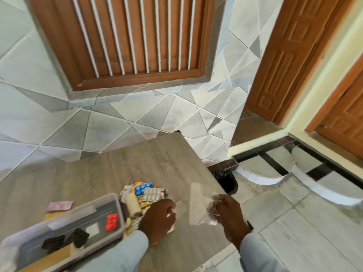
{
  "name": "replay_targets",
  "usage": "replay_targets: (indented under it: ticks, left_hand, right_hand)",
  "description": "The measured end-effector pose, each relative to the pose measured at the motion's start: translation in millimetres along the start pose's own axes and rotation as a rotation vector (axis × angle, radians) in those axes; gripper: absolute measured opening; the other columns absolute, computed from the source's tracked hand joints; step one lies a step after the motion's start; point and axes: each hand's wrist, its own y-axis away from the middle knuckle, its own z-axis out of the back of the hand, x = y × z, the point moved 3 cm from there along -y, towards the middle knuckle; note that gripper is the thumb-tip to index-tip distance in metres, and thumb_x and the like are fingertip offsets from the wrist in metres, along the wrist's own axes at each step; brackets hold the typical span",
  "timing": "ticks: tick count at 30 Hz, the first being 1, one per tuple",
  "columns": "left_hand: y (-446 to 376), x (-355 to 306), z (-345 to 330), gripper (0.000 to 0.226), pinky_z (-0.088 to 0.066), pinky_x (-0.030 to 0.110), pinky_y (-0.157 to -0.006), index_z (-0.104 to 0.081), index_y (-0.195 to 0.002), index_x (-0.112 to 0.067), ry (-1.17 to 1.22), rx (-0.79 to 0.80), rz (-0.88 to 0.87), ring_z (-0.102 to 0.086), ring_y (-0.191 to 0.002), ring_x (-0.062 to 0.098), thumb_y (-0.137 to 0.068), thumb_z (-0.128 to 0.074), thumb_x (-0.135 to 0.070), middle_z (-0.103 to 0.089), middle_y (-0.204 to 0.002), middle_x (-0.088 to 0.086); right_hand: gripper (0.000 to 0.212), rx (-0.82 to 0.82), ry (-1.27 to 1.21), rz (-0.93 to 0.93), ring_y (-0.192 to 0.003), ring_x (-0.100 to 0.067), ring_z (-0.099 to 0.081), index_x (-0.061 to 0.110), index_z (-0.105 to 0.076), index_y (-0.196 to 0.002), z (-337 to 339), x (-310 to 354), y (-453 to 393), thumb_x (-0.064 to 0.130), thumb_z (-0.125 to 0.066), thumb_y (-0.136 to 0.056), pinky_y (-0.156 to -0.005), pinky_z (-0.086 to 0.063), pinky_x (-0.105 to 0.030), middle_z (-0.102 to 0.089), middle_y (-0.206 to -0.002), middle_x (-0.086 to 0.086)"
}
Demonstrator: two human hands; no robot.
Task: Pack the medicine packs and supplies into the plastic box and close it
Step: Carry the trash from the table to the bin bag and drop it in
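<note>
Two hands work over a grey table (121, 169), and we read the scene from the left edge across. Farthest left lies a pink packet (60, 205) flat on the table, just beyond the plastic box (115, 201), with a yellowish pack (51, 216) beside the box wall. The box stands open, no lid visible to us; inside we see a red blister pack (111, 222) near its right wall, a white square (92, 229), and dark packs (64, 239) toward the near end.

Just right of the box sits the pile still to be packed: a beige bandage roll (133, 205), a blue blister pack (143, 188) and a silver blister strip (154, 195) over crumpled yellow wrappers. Our left hand (158, 222) rests curled at the near edge of this pile; whether it has hold of anything we cannot tell. Further right, our right hand (228, 214) pinches a clear plastic bag (198, 205) between thumb and fingers, the film lying between the two hands.

We judge the step to be bagging or gathering loose supplies. To do it well, we should keep the bag mouth open and taut, feed the flat strips in stacked rather than crumpled, then lay them flat in the free space beside the red pack.
</note>
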Motion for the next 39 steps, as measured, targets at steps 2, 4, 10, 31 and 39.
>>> replay_targets:
  ticks: [2, 4, 10, 31, 39]
  left_hand:
    - [-34, -13, -45, 0.035, -0.039, 0.028, -0.102, -0.054, -0.119, -0.028, -0.137, 0.051, 0.050, -0.052, -0.118, 0.017, -0.084, -0.056, -0.031, -0.058, -0.125, -0.002]
    - [-54, -11, -72, 0.052, -0.028, 0.032, -0.114, -0.040, -0.137, -0.025, -0.298, 0.104, 0.137, -0.036, -0.135, 0.020, -0.087, -0.050, -0.035, -0.039, -0.146, 0.002]
    - [-79, -29, -112, 0.047, -0.036, 0.040, -0.107, -0.037, -0.136, -0.021, -0.687, 0.080, 0.296, -0.041, -0.128, 0.028, -0.090, -0.036, -0.024, -0.042, -0.140, 0.008]
    - [-181, -178, -135, 0.030, -0.051, 0.017, -0.053, -0.067, -0.088, -0.003, 1.029, -0.100, 0.431, -0.064, -0.054, 0.008, -0.061, -0.078, 0.003, -0.068, -0.071, 0.008]
    - [-248, -213, -196, 0.028, -0.051, 0.026, -0.053, -0.063, -0.081, -0.007, 0.940, -0.238, 0.509, -0.063, -0.056, 0.018, -0.064, -0.075, 0.011, -0.066, -0.062, 0.006]
  right_hand:
    - [0.026, 0.016, -0.057, -0.081, -0.062, -0.029, -0.060, 0.003, -0.059, -0.091, 29, 3, -27, -0.014, -0.040, -0.086, -0.063, -0.050, -0.035, -0.063, -0.063, -0.015]
    - [0.025, 0.044, -0.053, -0.118, -0.060, -0.029, -0.061, 0.003, -0.057, -0.089, 40, 4, -42, -0.014, -0.040, -0.085, -0.062, -0.049, -0.035, -0.061, -0.059, -0.013]
    - [0.021, 0.107, 0.124, -0.179, -0.051, -0.020, -0.059, -0.002, -0.059, -0.098, 81, 3, -81, -0.010, -0.042, -0.086, -0.045, -0.049, -0.025, -0.061, -0.067, -0.014]
    - [0.012, 0.313, -0.032, -0.243, -0.071, -0.030, -0.063, 0.007, -0.056, -0.090, 131, 74, -188, -0.002, -0.048, -0.092, -0.062, -0.049, -0.033, -0.067, -0.081, -0.013]
    - [0.012, 0.482, 0.047, -0.366, -0.079, -0.028, -0.069, 0.003, -0.060, -0.102, 189, 88, -282, 0.004, -0.052, -0.093, -0.064, -0.054, -0.032, -0.069, -0.093, -0.015]
